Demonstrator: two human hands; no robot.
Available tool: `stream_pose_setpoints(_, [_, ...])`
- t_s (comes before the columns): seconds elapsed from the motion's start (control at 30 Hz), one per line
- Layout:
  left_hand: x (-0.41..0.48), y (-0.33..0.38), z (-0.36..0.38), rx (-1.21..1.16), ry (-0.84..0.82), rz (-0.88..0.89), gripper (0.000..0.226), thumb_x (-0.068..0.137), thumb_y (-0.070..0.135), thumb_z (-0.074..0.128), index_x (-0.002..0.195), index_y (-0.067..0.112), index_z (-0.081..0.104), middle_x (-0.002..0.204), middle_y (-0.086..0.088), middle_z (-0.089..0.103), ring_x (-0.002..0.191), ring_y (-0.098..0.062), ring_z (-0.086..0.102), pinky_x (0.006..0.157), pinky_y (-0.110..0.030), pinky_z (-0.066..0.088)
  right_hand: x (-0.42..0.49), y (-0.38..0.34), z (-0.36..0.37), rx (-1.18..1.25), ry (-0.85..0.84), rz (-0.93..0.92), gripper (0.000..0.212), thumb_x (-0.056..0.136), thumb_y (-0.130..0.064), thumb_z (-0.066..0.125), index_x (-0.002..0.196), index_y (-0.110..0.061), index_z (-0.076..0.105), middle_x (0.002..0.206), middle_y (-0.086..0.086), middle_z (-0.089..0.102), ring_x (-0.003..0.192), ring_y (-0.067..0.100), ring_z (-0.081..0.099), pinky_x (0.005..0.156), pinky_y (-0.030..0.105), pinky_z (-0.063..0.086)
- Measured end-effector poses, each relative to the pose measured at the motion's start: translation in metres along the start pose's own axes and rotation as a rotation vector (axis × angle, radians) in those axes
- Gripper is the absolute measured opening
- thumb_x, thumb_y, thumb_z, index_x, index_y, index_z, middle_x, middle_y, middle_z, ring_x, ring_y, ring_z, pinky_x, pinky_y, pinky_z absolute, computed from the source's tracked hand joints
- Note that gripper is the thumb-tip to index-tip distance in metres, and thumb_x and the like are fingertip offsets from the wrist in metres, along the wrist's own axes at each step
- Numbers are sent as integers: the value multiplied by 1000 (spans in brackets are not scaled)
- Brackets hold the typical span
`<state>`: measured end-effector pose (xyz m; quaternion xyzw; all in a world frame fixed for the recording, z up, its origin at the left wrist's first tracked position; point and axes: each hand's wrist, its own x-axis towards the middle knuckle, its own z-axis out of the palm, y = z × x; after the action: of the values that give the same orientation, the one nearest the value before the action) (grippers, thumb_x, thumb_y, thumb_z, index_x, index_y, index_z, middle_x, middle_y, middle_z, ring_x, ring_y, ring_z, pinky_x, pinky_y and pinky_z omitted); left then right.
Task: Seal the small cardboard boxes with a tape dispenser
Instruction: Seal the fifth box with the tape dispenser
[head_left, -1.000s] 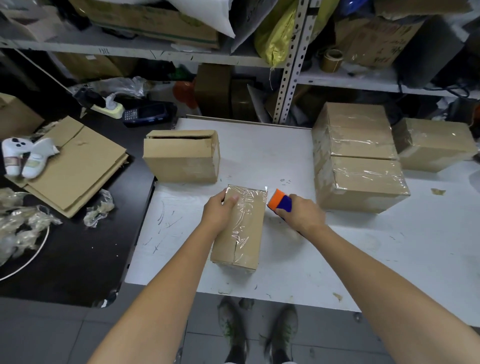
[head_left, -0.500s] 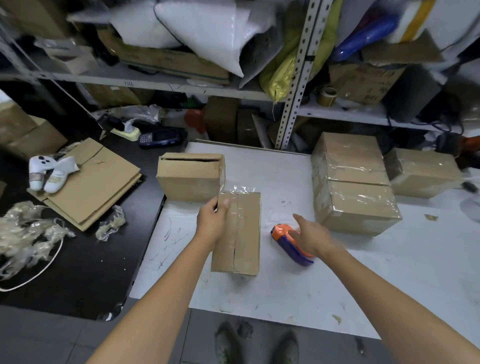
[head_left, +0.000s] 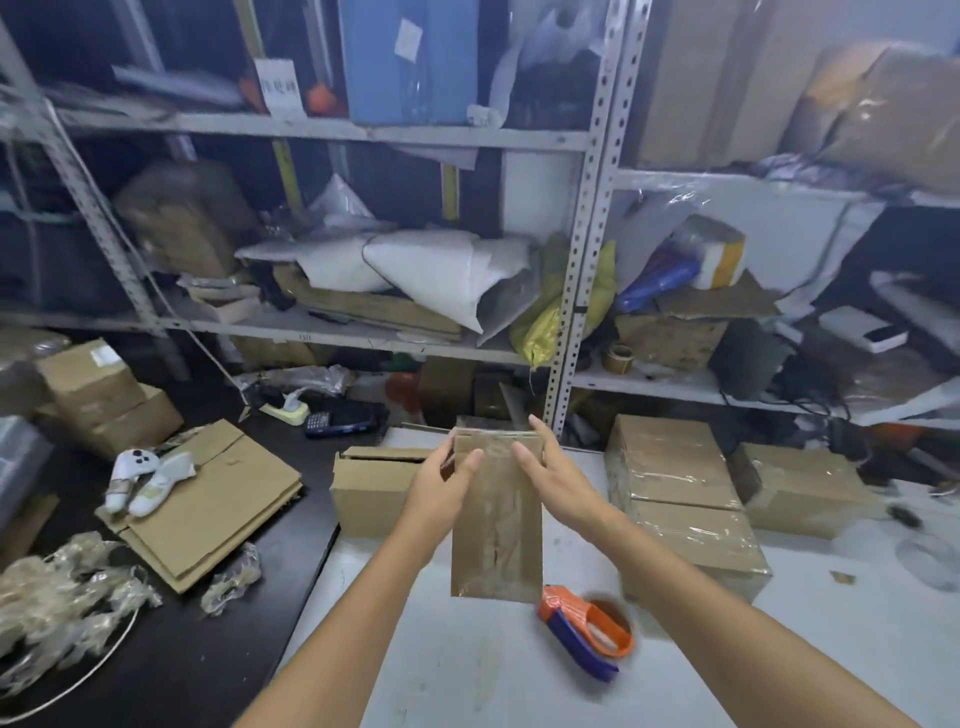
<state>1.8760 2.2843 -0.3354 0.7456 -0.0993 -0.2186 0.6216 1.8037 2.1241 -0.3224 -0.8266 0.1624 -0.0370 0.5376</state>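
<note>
From the head view, both bare forearms reach forward and up from the lower edge of the picture and meet around a small cardboard box (head_left: 496, 519), which is lifted clear of the white table (head_left: 467, 675) with its long side upright and its broad, tape-glossed face turned toward the camera. The left hand (head_left: 441, 488) grips the box at its upper left edge: the thumb lies across the front face while the fingers go round behind, out of sight. The right hand (head_left: 556, 478) is at the upper right edge, wrist bent slightly inward, fingers straight and pointing up along the box's side, with the thumb resting on the front face; it presses against the box rather than curling round it. The orange and blue tape dispenser (head_left: 587, 631) lies by itself on the white table, below the box's lower right corner and under the right forearm, touched by neither hand. An unsealed box (head_left: 374, 488) with its top flap ajar stands on the table's far left corner, just behind the left hand. To the right sit two stacked taped boxes (head_left: 675, 467), with another taped box (head_left: 800, 488) beside them. On the black table (head_left: 182, 649) to the left lie flattened cardboard (head_left: 208, 499) and crumpled clear plastic (head_left: 62, 597). Cluttered metal shelving (head_left: 576, 291) fills the background.
</note>
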Motion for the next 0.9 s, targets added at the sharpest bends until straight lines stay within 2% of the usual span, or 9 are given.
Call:
stream_pose_setpoints(0.07, [-3,13,5,13,-21,4,89,67,83,60,143,39,43,134,8,59,122,-19,56,103,-44,48,-7,-6,-4,-61,-20,-88,65,103,-43,42,158,-28,9,163,-11,7,146,1,9,117,17,14])
stream_pose_setpoints(0.13, [-6,20,9,-30,-6,4,79,76,72,60,145,40,37,130,4,60,118,-21,56,100,-47,49,-15,-12,-7,-91,-60,-123,66,104,-39,43,158,-28,6,159,-17,5,137,-7,9,100,-4,15])
stream_pose_setpoints(0.2, [-9,22,13,-84,11,-7,77,71,71,61,141,46,39,126,2,62,115,-23,59,97,-53,51,-20,-16,-10,-85,-71,-141,69,104,-40,43,158,-27,2,158,-19,5,137,-7,10,92,-9,16])
stream_pose_setpoints(0.3, [-14,22,21,-55,32,18,80,71,70,61,144,44,36,133,3,56,120,-24,54,100,-53,49,-23,-15,-13,-66,-73,-106,76,99,-57,35,157,-33,-9,164,-13,-10,150,9,1,119,25,13])
stream_pose_setpoints(0.37, [-16,21,27,-23,33,43,81,79,63,62,150,39,32,141,3,51,128,-23,49,106,-49,45,-25,-13,-13,-4,-75,-38,73,102,-55,28,155,-33,-16,164,-9,-14,152,16,-3,120,37,9])
stream_pose_setpoints(0.5, [-15,16,37,25,41,55,79,88,53,65,154,35,25,153,4,39,137,-22,38,109,-44,39,-29,-15,-12,119,-31,54,65,106,-48,27,156,-34,-11,166,-8,-3,151,18,8,119,37,15])
stream_pose_setpoints(0.7, [-10,17,41,-24,1,-34,90,77,66,66,152,37,25,146,3,46,130,-23,47,108,-52,42,-31,-10,-9,160,-11,30,71,102,-54,33,156,-37,-9,165,-10,1,149,17,15,118,39,20])
stream_pose_setpoints(0.8, [-6,15,41,-25,38,-39,64,91,51,62,147,35,36,134,2,55,117,-20,54,103,-49,47,-29,-8,-9,146,-53,31,87,90,-68,39,154,-40,-13,165,-10,1,146,19,22,117,44,26])
stream_pose_setpoints(0.9, [-5,15,42,-61,91,-45,51,97,40,58,145,33,40,126,2,58,109,-19,56,98,-46,49,-31,-11,-14,132,-96,52,82,96,-63,35,156,-35,-14,165,-8,-3,149,19,16,117,43,22])
